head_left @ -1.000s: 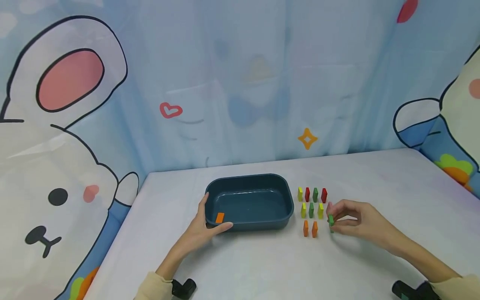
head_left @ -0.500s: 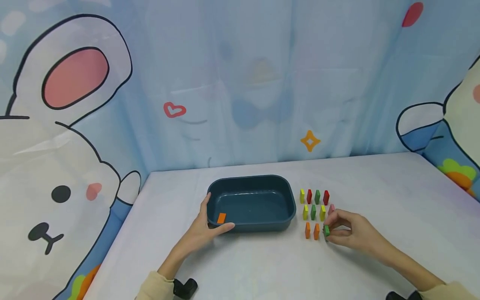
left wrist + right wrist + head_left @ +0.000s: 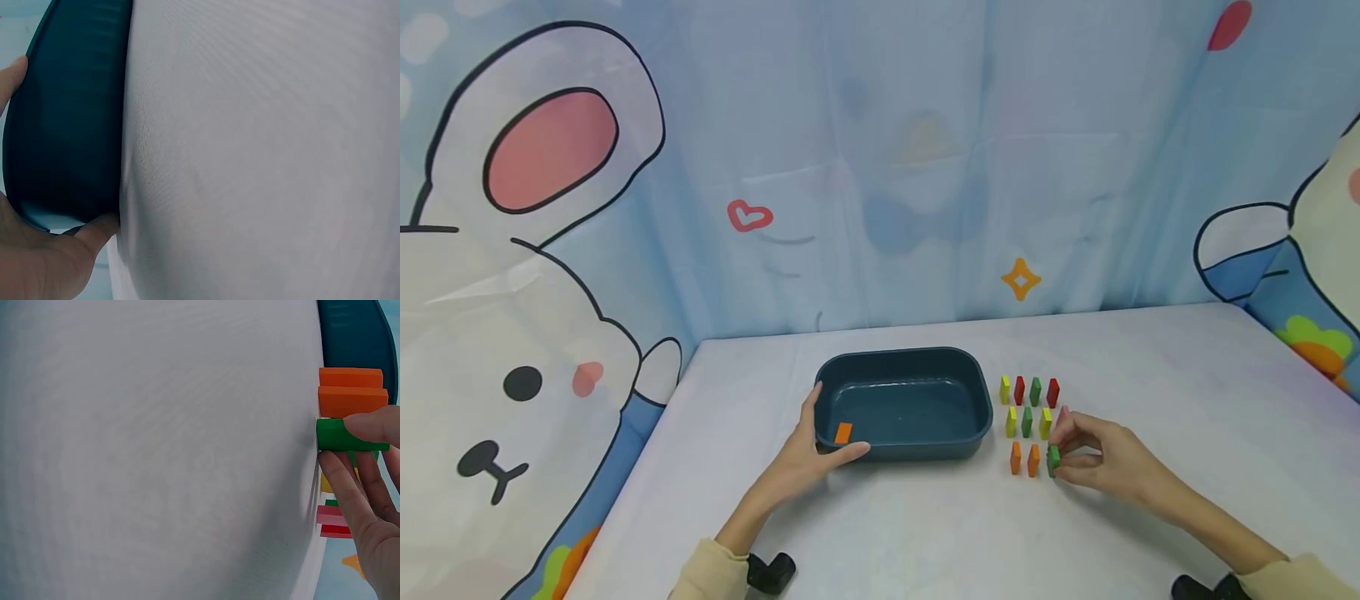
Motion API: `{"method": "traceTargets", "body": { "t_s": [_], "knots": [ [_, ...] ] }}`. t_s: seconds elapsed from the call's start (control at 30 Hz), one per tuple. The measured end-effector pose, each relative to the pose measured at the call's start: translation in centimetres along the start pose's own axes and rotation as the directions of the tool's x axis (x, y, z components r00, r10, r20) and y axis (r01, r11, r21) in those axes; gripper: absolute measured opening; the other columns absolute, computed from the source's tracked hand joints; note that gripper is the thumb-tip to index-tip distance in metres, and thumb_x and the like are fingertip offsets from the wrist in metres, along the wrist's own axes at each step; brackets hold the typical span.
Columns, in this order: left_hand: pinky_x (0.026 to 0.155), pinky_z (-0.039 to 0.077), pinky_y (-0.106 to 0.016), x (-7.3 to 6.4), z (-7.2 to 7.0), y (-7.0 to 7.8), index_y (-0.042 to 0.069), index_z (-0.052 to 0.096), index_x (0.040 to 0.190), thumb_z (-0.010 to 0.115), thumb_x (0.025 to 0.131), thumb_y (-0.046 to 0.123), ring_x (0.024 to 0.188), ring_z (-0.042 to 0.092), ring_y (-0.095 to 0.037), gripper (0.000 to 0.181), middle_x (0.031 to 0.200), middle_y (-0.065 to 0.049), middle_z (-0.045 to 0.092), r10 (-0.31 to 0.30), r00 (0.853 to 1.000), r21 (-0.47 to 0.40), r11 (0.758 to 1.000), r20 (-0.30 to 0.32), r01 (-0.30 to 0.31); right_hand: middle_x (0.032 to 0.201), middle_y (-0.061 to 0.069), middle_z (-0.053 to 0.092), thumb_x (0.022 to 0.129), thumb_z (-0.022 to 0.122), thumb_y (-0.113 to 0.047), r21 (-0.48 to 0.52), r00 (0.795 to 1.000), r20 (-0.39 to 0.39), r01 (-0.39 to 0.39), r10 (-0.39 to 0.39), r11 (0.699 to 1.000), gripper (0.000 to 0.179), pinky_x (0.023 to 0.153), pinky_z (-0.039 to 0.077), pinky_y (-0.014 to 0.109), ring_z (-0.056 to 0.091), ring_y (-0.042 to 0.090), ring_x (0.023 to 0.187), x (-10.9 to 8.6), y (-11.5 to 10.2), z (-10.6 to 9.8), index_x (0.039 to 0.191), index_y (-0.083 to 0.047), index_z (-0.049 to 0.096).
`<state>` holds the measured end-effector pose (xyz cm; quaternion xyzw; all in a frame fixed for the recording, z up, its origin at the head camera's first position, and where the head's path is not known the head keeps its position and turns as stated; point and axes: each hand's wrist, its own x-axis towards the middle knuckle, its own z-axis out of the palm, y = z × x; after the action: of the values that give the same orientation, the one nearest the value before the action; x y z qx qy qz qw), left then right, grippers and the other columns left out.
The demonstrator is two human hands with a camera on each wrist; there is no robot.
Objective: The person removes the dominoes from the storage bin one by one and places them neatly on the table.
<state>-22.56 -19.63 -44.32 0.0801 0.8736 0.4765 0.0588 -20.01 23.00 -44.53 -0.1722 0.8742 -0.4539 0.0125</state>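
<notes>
Thumb and fingertips of my right hand [image 3: 1101, 456] pinch a green block [image 3: 1053, 461], which stands upright at the right end of the front row, beside two orange blocks [image 3: 1033, 460]. In the right wrist view the lower end of the green block [image 3: 331, 435] is right at the white cloth. My left hand [image 3: 808, 461] holds a dark blue plastic basin [image 3: 917, 452] at its near left corner, thumb on the front wall and fingers along the left side. Inside the basin lies one orange block [image 3: 843, 433].
Behind the front row stand more upright blocks: yellow [image 3: 1046, 423], green [image 3: 1027, 422] and pink [image 3: 1063, 415] in the middle row, yellow, red [image 3: 1053, 392] and green at the back. A printed curtain [image 3: 887, 167] hangs behind the white-covered table [image 3: 940, 533].
The right hand has brought the green block left and toward the front row, from beside the pink block to beside the orange ones, and turned it upright. The left hand stays at the basin.
</notes>
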Motion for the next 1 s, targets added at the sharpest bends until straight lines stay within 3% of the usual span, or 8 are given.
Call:
{"method": "traceTargets", "body": {
  "t_s": [0.17,0.4,0.57,0.73,1.0],
  "knots": [
    [0.114,0.028,-0.075,0.0,-0.1,0.1,0.023,0.002,0.17,0.082,0.086,0.055,0.156,0.022,-0.045,0.121,0.174,-0.019,0.009,-0.003,1.0,0.002,1.0,-0.001,0.003,0.104,0.011,0.066,0.077,0.086,0.009,-0.008,1.0,0.003,-0.011,0.011,1.0,0.038,0.079,0.062,0.028,0.067,0.01,0.092,0.0,-0.1,0.0,0.106,0.002,0.063],
    [0.115,0.028,-0.075,0.0,-0.1,0.1,0.023,0.002,0.17,0.082,0.086,0.055,0.156,0.022,-0.045,0.121,0.174,-0.019,0.009,0.001,1.0,0.003,1.0,0.0,-0.001,0.105,0.01,0.066,0.076,0.087,0.01,-0.048,1.0,-0.019,-0.015,0.015,0.999,0.04,0.078,0.062,0.027,0.068,0.019,0.093,0.0,0.0,0.1,0.108,0.004,0.063],
    [0.115,0.028,-0.074,0.0,0.0,0.1,0.022,0.001,0.17,0.082,0.086,0.054,0.156,0.022,-0.045,0.121,0.174,-0.02,0.009,0.007,1.0,-0.004,1.0,0.0,-0.007,0.106,0.011,0.067,0.077,0.087,0.01,-0.056,1.0,-0.024,0.014,-0.015,0.998,0.044,0.078,0.062,0.026,0.068,0.013,0.09,-0.4,0.2,0.0,0.113,0.007,0.062],
    [0.115,0.028,-0.074,0.0,-0.2,0.2,0.022,0.0,0.17,0.082,0.087,0.054,0.156,0.022,-0.045,0.121,0.174,-0.019,0.008,0.013,1.0,-0.005,1.0,0.001,-0.013,0.107,0.015,0.066,0.079,0.084,0.011,-0.038,0.997,0.02,0.069,-0.068,0.997,0.043,0.076,0.062,0.024,0.068,0.008,0.089,-1.4,0.7,-0.8,0.115,0.008,0.06],
    [0.115,0.03,-0.073,0.0,-0.1,0.2,0.021,0.001,0.17,0.082,0.086,0.055,0.155,0.023,-0.044,0.122,0.174,-0.02,0.009,0.015,1.0,-0.003,1.0,0.009,-0.015,0.099,0.006,0.067,0.081,0.085,0.005,-0.14,0.995,0.052,0.093,-0.087,0.986,0.035,0.073,0.059,0.019,0.064,0.003,0.084,-1.9,-0.9,-2.5,0.108,0.001,0.065]
  ]
}}
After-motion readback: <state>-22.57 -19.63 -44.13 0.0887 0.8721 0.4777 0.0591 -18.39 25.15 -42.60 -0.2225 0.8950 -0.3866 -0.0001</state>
